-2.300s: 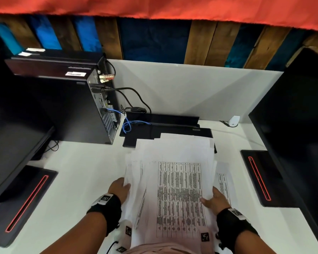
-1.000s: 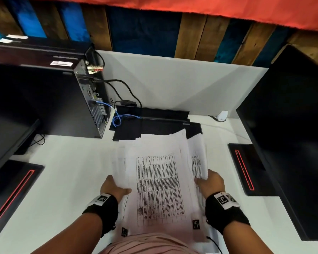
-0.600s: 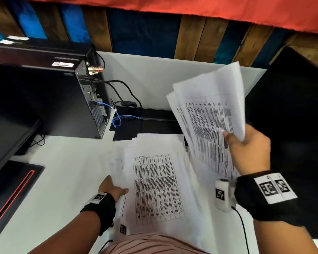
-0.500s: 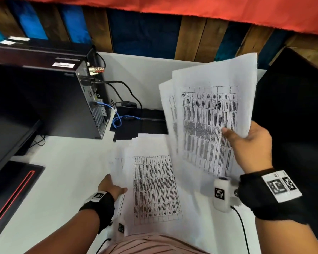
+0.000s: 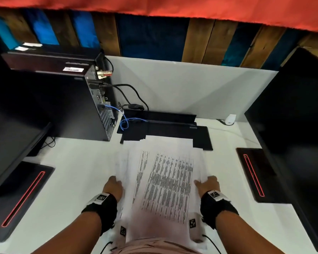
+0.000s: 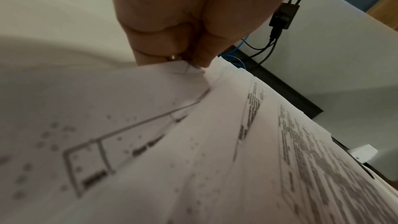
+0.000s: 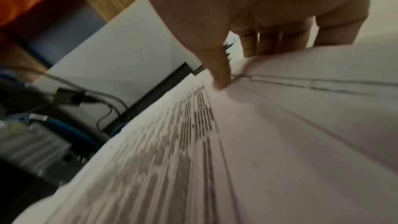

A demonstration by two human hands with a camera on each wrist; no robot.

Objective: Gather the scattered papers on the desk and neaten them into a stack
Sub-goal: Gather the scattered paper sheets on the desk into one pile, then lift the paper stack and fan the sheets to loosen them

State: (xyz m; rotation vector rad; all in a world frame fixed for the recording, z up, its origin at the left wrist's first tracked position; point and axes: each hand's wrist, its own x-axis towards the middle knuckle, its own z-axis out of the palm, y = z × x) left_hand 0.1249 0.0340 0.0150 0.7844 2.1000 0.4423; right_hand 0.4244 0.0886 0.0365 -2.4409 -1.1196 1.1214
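Observation:
A loose pile of printed papers [image 5: 165,180] lies in the middle of the white desk [image 5: 77,180], its sheets skewed and fanned at the left side. My left hand [image 5: 115,183] is at the pile's left edge. In the left wrist view, my left hand [image 6: 191,63] pinches that paper edge [image 6: 172,74] with curled fingers. My right hand [image 5: 204,182] holds the pile's right edge. The right wrist view shows its thumb [image 7: 221,81] on top of the papers [image 7: 280,125] and its fingers [image 7: 269,43] under them.
A black computer tower [image 5: 62,107] with cables stands at the back left. A flat black device [image 5: 165,129] lies just behind the pile. Dark monitors with red-lined stands [image 5: 24,197] [image 5: 253,173] flank the desk. A white adapter [image 5: 230,119] sits by the white divider.
Half a second ago my right hand held a bunch of sheets up in the air. Those sheets now lie on the pile, and the right hand is down at its right edge. The left hand stayed put.

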